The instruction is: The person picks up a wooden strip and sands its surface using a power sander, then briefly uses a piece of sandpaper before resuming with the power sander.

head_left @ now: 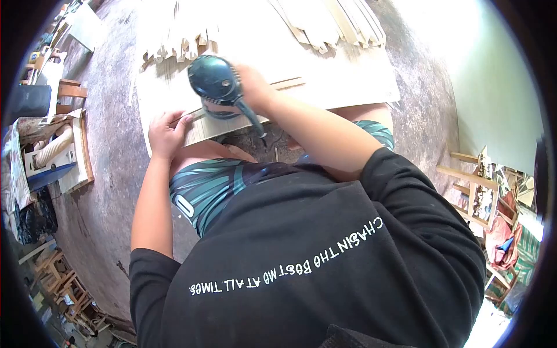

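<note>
My right hand [253, 84] is wrapped round a dark teal power sander [212, 80], whose cord hangs down toward my lap. Its round base sits at the near edge of the pale board [342, 87], over thin wooden strips [216, 125] lying there. At the left end of these strips, my left hand [167, 134] pinches a thin strip between thumb and fingers. Another narrow wooden strip [288, 83] lies on the board, just right of the sander and my right hand.
Bundles of cut wooden strips [184, 40] lie at the board's far left, with more strips [342, 26] at the far right. On the left stands a machine with a ribbed hose [53, 148]. Wooden frames [471, 177] and scrap crowd the right; wood pieces [64, 284] lie lower left.
</note>
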Action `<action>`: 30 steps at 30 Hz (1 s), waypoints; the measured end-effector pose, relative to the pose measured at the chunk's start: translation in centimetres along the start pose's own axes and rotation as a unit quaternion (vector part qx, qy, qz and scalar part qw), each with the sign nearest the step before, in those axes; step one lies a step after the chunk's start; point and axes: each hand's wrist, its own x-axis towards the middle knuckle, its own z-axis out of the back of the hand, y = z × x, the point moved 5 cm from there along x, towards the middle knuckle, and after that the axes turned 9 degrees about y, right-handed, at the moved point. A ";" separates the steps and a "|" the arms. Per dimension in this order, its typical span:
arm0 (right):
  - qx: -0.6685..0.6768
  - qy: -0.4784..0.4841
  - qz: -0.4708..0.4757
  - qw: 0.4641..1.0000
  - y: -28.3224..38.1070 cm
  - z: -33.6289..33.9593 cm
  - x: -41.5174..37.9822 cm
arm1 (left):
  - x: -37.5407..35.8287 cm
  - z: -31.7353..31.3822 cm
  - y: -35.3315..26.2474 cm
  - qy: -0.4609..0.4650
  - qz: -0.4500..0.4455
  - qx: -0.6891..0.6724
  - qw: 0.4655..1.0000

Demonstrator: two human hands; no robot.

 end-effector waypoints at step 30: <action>-0.167 -0.148 -0.114 0.968 -3.1 13.1 -11.6 | 0.4 1.3 -4.6 0.009 -0.104 0.152 0.983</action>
